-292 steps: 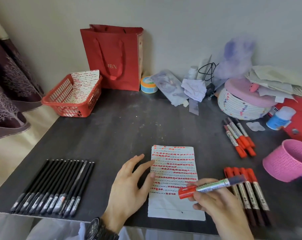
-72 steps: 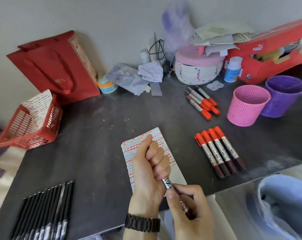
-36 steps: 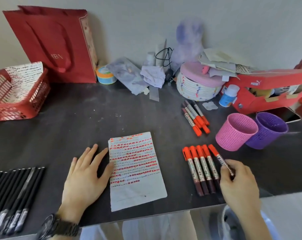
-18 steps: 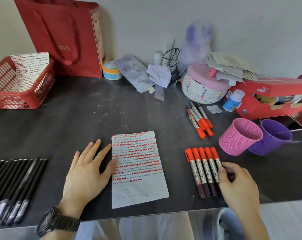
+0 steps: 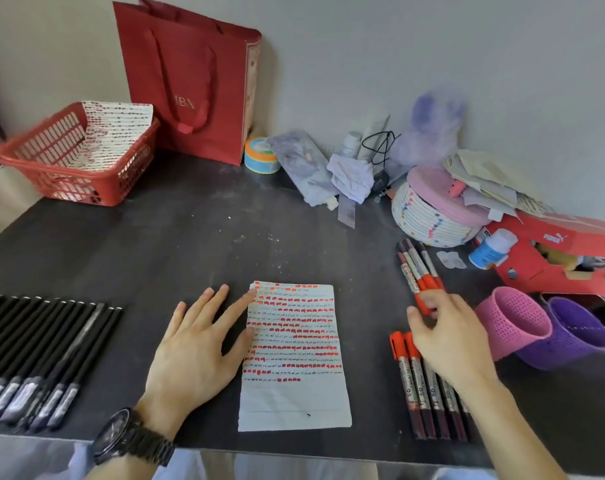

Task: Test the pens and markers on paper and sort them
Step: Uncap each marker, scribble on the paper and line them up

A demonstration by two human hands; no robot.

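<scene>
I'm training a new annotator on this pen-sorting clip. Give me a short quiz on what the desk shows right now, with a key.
1. True or false: the left hand is curled into a fist.
2. What lies in the basket? A) cups B) a used sheet C) a watch
3. Fill in: the pens lie in a row to the ___ of the paper.

Key
1. False: it lies flat, with its fingers at the paper's edge.
2. B
3. left
</scene>
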